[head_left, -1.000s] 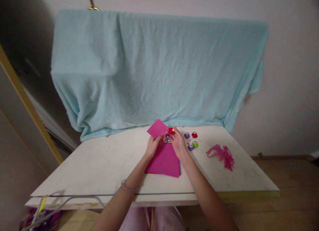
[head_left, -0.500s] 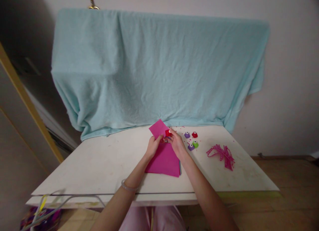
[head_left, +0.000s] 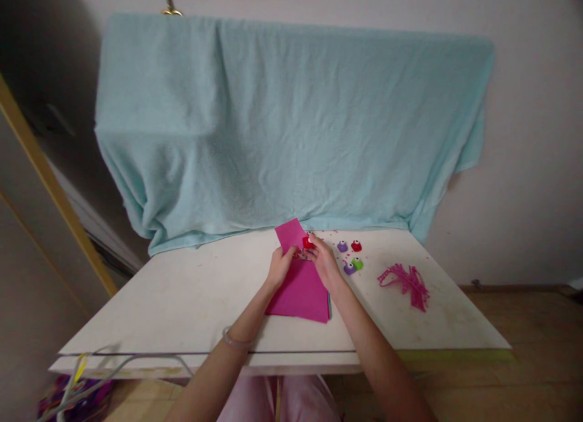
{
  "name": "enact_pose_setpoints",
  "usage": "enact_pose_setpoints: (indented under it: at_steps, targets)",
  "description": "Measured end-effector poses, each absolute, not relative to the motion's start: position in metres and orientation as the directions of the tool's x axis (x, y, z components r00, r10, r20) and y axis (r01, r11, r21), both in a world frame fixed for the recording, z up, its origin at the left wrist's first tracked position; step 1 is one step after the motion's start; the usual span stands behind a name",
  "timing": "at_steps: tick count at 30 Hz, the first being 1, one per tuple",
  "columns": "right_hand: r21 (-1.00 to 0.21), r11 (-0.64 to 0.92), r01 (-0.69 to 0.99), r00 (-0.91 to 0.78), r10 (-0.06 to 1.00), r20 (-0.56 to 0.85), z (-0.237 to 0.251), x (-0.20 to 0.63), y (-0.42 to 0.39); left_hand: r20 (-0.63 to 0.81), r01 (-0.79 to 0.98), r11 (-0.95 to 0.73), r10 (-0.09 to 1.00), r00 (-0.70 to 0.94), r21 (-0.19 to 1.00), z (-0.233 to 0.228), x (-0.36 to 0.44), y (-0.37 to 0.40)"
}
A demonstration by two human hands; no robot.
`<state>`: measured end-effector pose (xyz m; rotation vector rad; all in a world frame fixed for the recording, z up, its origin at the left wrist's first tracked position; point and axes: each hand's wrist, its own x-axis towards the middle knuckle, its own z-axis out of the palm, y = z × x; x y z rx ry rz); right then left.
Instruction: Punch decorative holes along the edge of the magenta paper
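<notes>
My left hand [head_left: 280, 268] is closed on a small pink sheet of paper [head_left: 290, 232], its thumb lying along the sheet's lower edge. My right hand [head_left: 324, 259] grips a red craft punch [head_left: 308, 243] with a white button, held against the sheet's right side. Below both hands a stack of larger pink paper [head_left: 298, 297] lies on the white table [head_left: 209, 294], with a bluish edge showing at its right. Some patterned scraps between the fingers are too small to make out.
Right of my hand lie a purple punch [head_left: 342, 246], a red punch [head_left: 356, 246], a green punch [head_left: 357, 263] and another purple punch [head_left: 349, 268], with pink paper bits around. Farther right is cut pink paper [head_left: 405, 285]. A light blue cloth [head_left: 291, 124] hangs behind; a grey cable [head_left: 136, 359] crosses the front-left edge.
The pink sheet has shifted slightly to the right and turned a little at the red punch. Both hands keep their hold and have barely moved.
</notes>
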<state>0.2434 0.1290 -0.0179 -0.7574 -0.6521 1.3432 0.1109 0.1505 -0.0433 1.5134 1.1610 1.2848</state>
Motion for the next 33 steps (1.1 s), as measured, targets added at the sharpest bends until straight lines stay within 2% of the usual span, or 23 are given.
enact_pose_setpoints:
  at_steps: [17, 33]
  targets:
    - [-0.813, 0.082, -0.576, 0.136, 0.991, 0.004, -0.0178, 0.2434, 0.1285, 0.287, 0.115, -0.29, 0.957, 0.038, 0.95, -0.0399, 0.1098, 0.1486]
    - [-0.835, 0.083, -0.544, 0.149, 0.989, 0.002, -0.0178, 0.2433, 0.1284, 0.274, 0.125, -0.275, 0.961, 0.019, 0.953, -0.0449, 0.1098, 0.1517]
